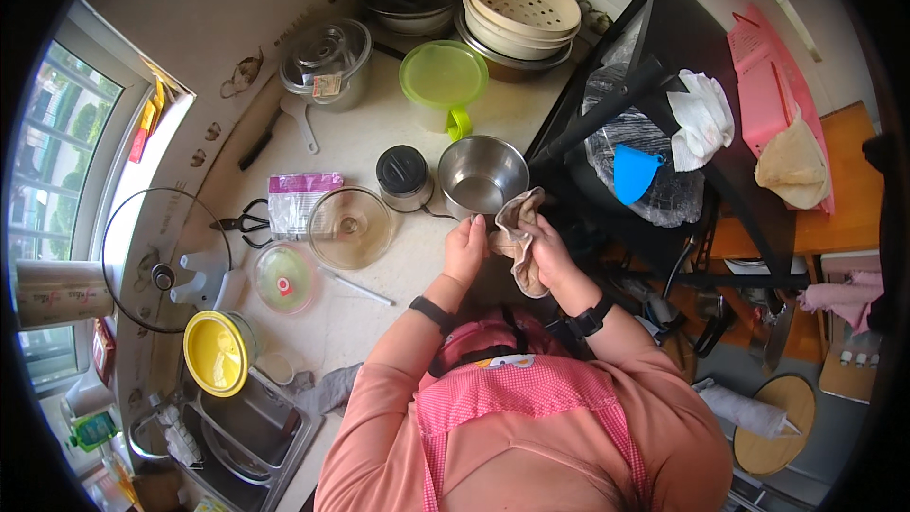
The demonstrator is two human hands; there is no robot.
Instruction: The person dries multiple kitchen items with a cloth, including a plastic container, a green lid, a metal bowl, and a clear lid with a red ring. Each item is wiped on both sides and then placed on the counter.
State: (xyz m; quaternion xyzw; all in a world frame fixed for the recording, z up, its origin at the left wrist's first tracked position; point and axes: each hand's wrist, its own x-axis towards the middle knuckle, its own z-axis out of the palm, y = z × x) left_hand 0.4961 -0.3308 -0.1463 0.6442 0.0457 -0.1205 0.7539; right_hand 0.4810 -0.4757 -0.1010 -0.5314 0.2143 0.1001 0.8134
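Close in front of me, a stainless steel pot [483, 174] stands at the counter's edge with its open top facing up. My left hand [466, 249] is closed at the near side of the pot, fingers pinched around something small that they mostly hide. A crumpled beige cloth [517, 242] is held in my right hand [551, 252], just below the pot's near right rim. Left of the pot is a jar with a black lid [402, 171]. A green-lidded container with a green handle [443, 77] stands behind the pot. Farther left lies a glass lid [351, 227].
Scissors [254, 224], a plastic packet [304, 203], a round clear lid [285, 277] and a white stick [359, 288] lie at left. A yellow bowl [215, 353] is by the sink [306, 434]. Stacked steamers [525, 7] stand behind; a black rack [625, 99] is at right.
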